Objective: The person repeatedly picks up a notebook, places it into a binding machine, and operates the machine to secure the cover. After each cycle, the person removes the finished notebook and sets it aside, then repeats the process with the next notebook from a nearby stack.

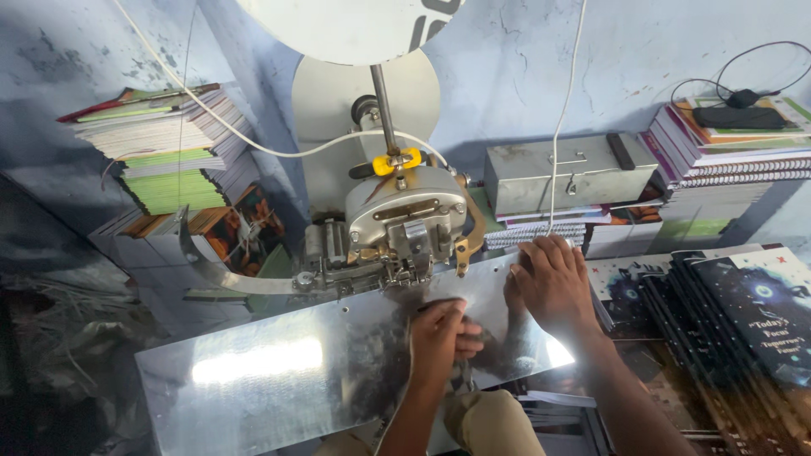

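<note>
My left hand (441,336) rests with curled fingers on the shiny metal work plate (270,371), just below the grey stitching machine head (405,221). My right hand (553,283) lies flat and spread at the plate's right end, palm down, its fingers reaching toward a spiral-bound stack. Whether a thin sheet or booklet lies under either hand I cannot tell; glare and reflections hide it. A white wire (253,145) runs from above to the yellow guide (395,162) on top of the machine.
A fan of dark-covered notebooks (743,321) lies at the right. A grey metal box (568,173) stands behind, with spiral notebooks (735,139) beside it. Paper stacks (173,148) pile up at the left wall. A large white spool disc (355,25) hangs overhead.
</note>
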